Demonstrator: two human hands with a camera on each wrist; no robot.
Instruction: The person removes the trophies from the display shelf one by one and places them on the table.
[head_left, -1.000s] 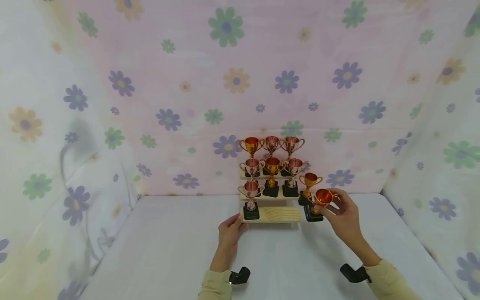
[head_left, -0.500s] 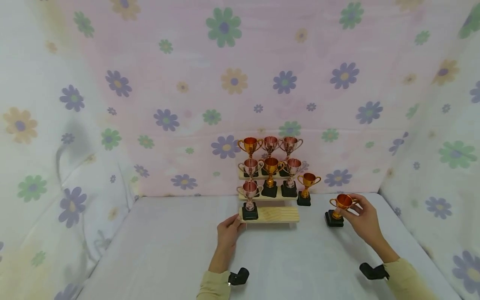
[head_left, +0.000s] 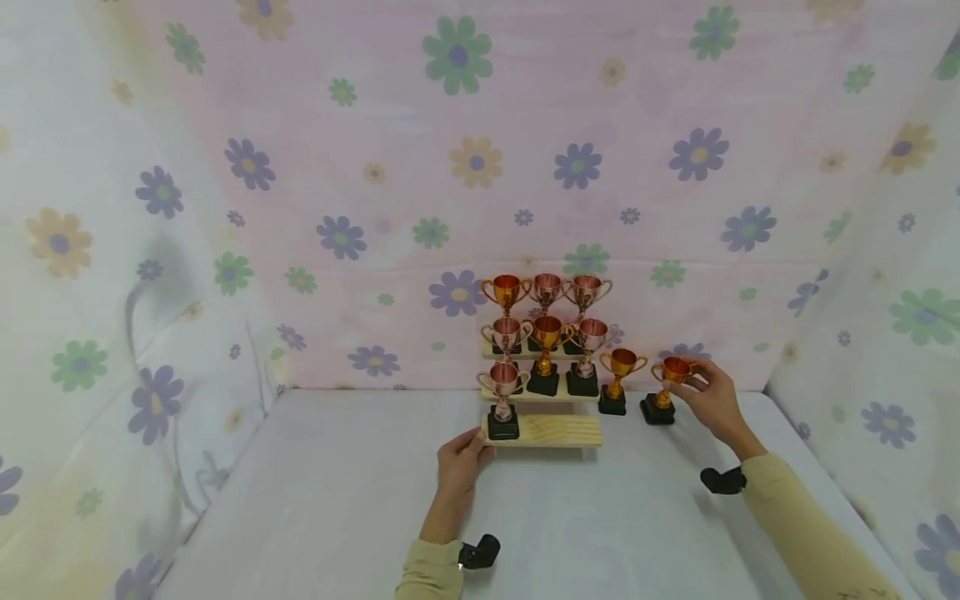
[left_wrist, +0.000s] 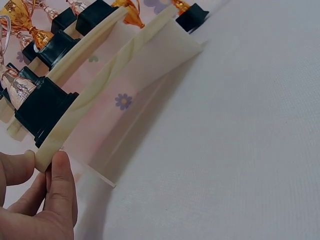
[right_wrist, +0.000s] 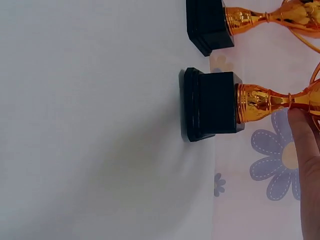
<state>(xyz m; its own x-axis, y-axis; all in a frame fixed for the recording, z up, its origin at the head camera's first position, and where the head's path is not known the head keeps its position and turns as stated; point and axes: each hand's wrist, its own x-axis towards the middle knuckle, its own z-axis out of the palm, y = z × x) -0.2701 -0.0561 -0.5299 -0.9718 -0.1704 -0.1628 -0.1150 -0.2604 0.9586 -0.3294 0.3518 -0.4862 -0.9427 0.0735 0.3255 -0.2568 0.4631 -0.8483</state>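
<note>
In the head view, my right hand (head_left: 712, 404) grips a gold trophy cup (head_left: 657, 410) by its bowl and handle, upright over the right of the table. Its black base is at or very near the cloth in the right wrist view; I cannot tell whether it touches. Just left of it stands another gold trophy (head_left: 612, 400). My left hand (head_left: 459, 467) pinches the left end of the lowest board of a tiered wooden stand (head_left: 562, 430), thumb on top and fingers beneath in the left wrist view. One rose-gold trophy (head_left: 503, 422) sits at that board's left end.
Several gold and rose-gold trophies, one of them a gold trophy (head_left: 543, 379), fill the stand's middle and top tiers. A white cloth (head_left: 330, 483) covers the table. Flowered fabric (head_left: 390, 208) hangs behind and at both sides.
My right hand has carried the gold trophy away from the stand to the right, then back toward the rear wall, beside the other gold trophy. The left hand keeps its grip on the stand.
</note>
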